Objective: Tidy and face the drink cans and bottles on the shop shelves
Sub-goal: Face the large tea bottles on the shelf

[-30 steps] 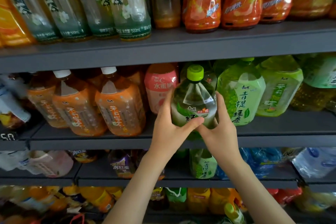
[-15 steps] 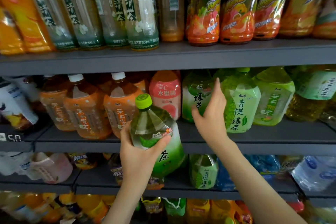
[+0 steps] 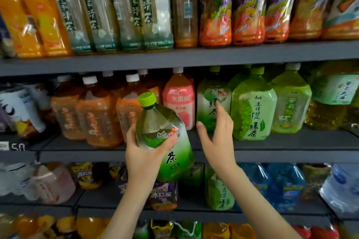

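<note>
Green tea bottle (image 3: 159, 122) sits tilted in the left hand (image 3: 144, 154), whose thumb and fingers wrap its clear shoulder, out in front of the middle shelf (image 3: 291, 141). It looks full and heavy with slick plastic walls, so a hold lower on the body, or a palm under the base, seems safer. The right hand (image 3: 217, 137) hovers open, fingers straight, just before a shelved bottle (image 3: 211, 103) of the same tea.

1. The left grip (image 3: 143, 154) is a bare, slim-fingered hand.
2. The left forearm (image 3: 127, 207) is bare along its whole visible length, down to the frame's lower edge.
3. The right grip (image 3: 218, 137) is likewise a bare hand.
4. The right forearm (image 3: 251, 200), slender, is bare throughout.
</note>
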### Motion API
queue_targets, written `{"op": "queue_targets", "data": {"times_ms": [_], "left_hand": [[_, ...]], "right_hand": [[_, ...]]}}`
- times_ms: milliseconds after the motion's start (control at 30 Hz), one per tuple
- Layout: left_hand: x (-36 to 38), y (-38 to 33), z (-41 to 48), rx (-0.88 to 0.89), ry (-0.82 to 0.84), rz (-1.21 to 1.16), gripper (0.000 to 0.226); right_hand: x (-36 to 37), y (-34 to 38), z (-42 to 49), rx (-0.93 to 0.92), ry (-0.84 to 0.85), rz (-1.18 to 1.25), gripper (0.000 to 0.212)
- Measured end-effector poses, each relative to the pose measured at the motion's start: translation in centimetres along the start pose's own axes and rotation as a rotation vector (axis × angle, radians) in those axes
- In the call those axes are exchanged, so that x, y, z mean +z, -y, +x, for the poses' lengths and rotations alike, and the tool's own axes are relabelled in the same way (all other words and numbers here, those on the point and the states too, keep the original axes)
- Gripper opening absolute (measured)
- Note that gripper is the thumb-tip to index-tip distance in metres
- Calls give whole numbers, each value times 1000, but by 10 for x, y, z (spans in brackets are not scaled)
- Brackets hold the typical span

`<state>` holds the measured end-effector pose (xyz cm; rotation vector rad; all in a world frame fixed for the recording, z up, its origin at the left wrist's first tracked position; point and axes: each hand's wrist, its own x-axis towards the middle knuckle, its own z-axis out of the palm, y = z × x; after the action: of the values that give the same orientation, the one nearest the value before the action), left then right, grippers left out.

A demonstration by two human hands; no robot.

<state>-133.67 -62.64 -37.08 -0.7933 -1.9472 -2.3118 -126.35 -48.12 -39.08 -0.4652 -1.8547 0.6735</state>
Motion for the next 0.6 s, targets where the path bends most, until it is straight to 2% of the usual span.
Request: {"op": "queue_targets", "data": {"times_ms": [100, 200, 267, 367, 533, 600], "left_hand": [[-7, 25, -23, 47, 39, -10, 92], [-10, 56, -54, 119, 114, 32, 71], [-10, 86, -72, 155, 128, 80, 68], [-2, 140, -91, 253, 153, 258, 73], [15, 217, -107, 335, 228, 562, 97], [16, 233, -103, 407, 224, 649, 100]], "right_hand": [[-12, 7, -70, -57, 171, 205, 56], [-10, -16, -125, -90, 331, 165, 72], [-6, -44, -150, -49, 368, 111, 83], [8, -86, -183, 63, 365, 59, 89], [37, -147, -227, 117, 233, -60, 78], [47, -157, -232, 119, 150, -72, 72]]}}
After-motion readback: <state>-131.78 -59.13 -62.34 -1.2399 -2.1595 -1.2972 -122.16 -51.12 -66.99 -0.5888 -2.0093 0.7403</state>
